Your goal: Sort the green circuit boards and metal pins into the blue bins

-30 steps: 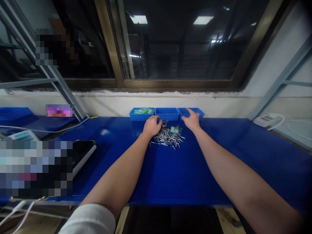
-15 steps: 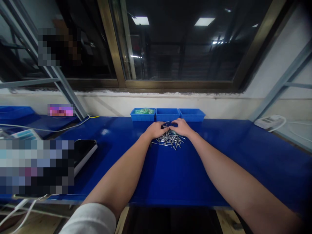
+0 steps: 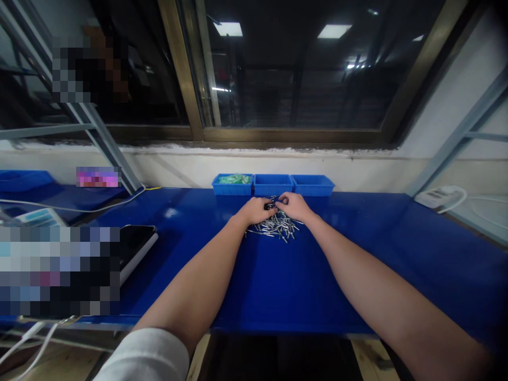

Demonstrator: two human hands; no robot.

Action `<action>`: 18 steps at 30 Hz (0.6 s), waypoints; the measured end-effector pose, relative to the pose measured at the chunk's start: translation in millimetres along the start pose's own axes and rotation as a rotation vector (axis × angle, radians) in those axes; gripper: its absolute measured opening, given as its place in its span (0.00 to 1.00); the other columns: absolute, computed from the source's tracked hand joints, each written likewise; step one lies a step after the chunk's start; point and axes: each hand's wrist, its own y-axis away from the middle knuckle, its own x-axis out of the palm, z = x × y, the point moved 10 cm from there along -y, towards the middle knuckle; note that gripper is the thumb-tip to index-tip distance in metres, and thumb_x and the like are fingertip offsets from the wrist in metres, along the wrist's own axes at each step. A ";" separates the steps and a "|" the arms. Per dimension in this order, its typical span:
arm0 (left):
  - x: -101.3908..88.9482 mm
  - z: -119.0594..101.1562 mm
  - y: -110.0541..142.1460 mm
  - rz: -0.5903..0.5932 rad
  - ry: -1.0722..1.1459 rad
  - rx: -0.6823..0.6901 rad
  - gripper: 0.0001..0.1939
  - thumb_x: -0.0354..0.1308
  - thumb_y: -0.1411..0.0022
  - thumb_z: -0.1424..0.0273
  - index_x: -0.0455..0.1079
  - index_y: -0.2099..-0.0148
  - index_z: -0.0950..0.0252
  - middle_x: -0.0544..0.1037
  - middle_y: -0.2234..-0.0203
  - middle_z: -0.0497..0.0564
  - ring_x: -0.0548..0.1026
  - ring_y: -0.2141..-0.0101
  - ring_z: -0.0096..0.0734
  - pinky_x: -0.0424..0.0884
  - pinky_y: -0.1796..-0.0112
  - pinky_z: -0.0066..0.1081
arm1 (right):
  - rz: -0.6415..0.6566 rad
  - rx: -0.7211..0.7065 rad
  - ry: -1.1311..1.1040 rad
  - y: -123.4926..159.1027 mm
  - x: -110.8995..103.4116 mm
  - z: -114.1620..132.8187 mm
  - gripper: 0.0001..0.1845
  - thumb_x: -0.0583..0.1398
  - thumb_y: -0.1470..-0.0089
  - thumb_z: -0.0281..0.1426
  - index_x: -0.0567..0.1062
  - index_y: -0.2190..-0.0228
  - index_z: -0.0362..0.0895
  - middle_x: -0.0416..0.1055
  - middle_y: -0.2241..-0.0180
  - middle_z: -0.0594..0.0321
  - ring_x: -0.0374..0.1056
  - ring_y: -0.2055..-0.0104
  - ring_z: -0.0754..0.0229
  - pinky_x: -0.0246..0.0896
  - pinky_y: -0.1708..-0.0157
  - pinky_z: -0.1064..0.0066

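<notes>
"At the far left, what's on the blue table (image 3: 262, 286)?"

"A shallow blue tray (image 3: 24, 181) at the back, and nearer the person a dark flat device (image 3: 137, 243) with a pale edge. The thing beside it is blurred out."

"And further right?"

"The left bin (image 3: 233, 190), by the wall, with green packets (image 3: 234, 180) in it. Then the left hand (image 3: 256, 211), palm down, fingers and thumb curved over the upper left of the metal pins (image 3: 278, 227)."

"Is it gripping any?"

"I can't tell; its fingertips are lost among them. The pins lie in a loose heap on the table, in front of the middle bin (image 3: 273, 191), pointing every way."

"What about the right hand (image 3: 294, 206)?"

"It's at the heap's upper right, thumb and forefinger bent inward, close to the left hand's fingertips. Whether it pinches a pin, I can't tell."

"Anything past it?"

"The right bin (image 3: 313, 191) sits just behind that hand, side by side with the middle one. Well apart, at the table's right, lies a white device (image 3: 436, 197) with a looped cable."
</notes>
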 end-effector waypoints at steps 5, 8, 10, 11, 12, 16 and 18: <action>1.2 1.0 -1.3 -0.009 -0.018 0.012 0.22 0.52 0.44 0.56 0.73 0.52 0.61 0.77 0.56 0.52 0.73 0.55 0.41 0.67 0.54 0.33 | -0.004 0.055 0.075 -0.5 -0.8 -7.7 0.14 0.58 0.51 0.41 0.77 0.76 0.45 0.75 0.73 0.59 0.69 0.67 0.58 0.60 0.65 0.70; 1.6 1.2 -1.5 -0.005 -0.016 0.016 0.21 0.51 0.43 0.56 0.73 0.54 0.61 0.78 0.59 0.52 0.75 0.57 0.41 0.69 0.56 0.32 | 0.025 0.091 0.096 -1.2 1.8 -12.1 0.12 0.60 0.55 0.41 0.77 0.74 0.46 0.75 0.72 0.59 0.70 0.68 0.57 0.60 0.67 0.70; 1.7 1.1 -1.5 -0.006 -0.015 0.019 0.20 0.51 0.43 0.56 0.74 0.55 0.60 0.78 0.60 0.52 0.75 0.58 0.40 0.69 0.57 0.32 | 0.049 0.101 0.111 -2.3 4.9 -13.0 0.12 0.60 0.55 0.40 0.77 0.73 0.46 0.76 0.72 0.58 0.70 0.67 0.56 0.60 0.67 0.69; 1.6 1.0 -1.5 -0.008 -0.015 0.021 0.20 0.52 0.43 0.56 0.74 0.55 0.60 0.78 0.59 0.51 0.75 0.58 0.39 0.69 0.57 0.32 | 0.059 0.104 0.119 -2.8 6.5 -13.1 0.11 0.59 0.54 0.39 0.77 0.73 0.46 0.76 0.71 0.58 0.70 0.67 0.56 0.60 0.67 0.69; 1.6 1.0 -1.5 -0.010 -0.017 0.023 0.19 0.52 0.43 0.56 0.74 0.55 0.60 0.78 0.59 0.51 0.75 0.57 0.39 0.68 0.56 0.32 | 0.068 0.107 0.126 -3.2 8.0 -13.2 0.10 0.59 0.53 0.38 0.77 0.73 0.47 0.76 0.71 0.58 0.70 0.66 0.55 0.60 0.67 0.69; 3.1 3.3 -1.9 -0.005 -0.024 0.010 0.20 0.52 0.43 0.56 0.73 0.54 0.60 0.77 0.57 0.52 0.74 0.55 0.40 0.67 0.54 0.32 | 0.088 0.107 0.152 -2.2 11.6 -11.3 0.10 0.57 0.51 0.35 0.77 0.73 0.46 0.76 0.69 0.56 0.71 0.64 0.54 0.60 0.65 0.68; 3.3 4.8 -2.0 -0.004 -0.020 -0.001 0.22 0.52 0.43 0.55 0.72 0.53 0.61 0.77 0.56 0.53 0.73 0.54 0.41 0.67 0.53 0.32 | 0.081 0.103 0.171 -0.4 10.6 -9.6 0.12 0.55 0.48 0.36 0.77 0.72 0.45 0.76 0.68 0.54 0.71 0.62 0.53 0.59 0.64 0.68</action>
